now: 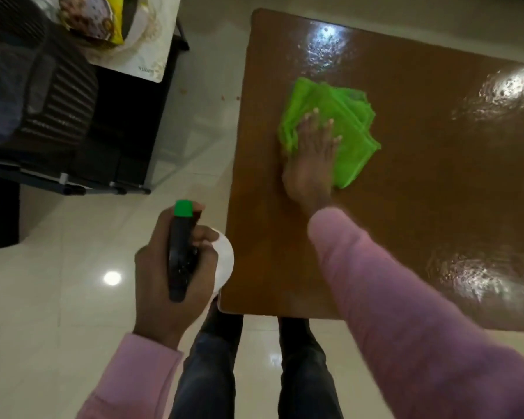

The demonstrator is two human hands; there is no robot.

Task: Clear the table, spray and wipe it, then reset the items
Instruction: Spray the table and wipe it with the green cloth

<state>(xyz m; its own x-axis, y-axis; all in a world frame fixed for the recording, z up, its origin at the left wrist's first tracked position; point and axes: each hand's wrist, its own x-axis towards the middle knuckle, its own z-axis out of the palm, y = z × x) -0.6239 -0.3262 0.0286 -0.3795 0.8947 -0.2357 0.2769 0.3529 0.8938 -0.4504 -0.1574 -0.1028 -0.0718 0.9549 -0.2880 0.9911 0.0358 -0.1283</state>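
I observe a glossy brown wooden worktop [406,176], wet in patches that catch the ceiling light. On its near-left part lies a folded bright green wiping cloth [345,122]. My right hand [310,158] rests flat on the cloth's near-left portion, fingers spread and extended, palm pressing down; it presses the cloth rather than clasping it. The rest of the cloth shows beyond and to the right of the fingers [315,116].

My left hand [170,267] is off the worktop, just beside its near-left corner and above the pale tiled floor [58,297]. It is closed around the neck of a white spray bottle with a black trigger head and green nozzle [182,246], nozzle pointing away from me. The bottle's white body shows just beside the worktop edge; contact I cannot confirm.

Both pink sleeves [406,297] are in view. A dark chair [43,101] stands well apart at the far left.
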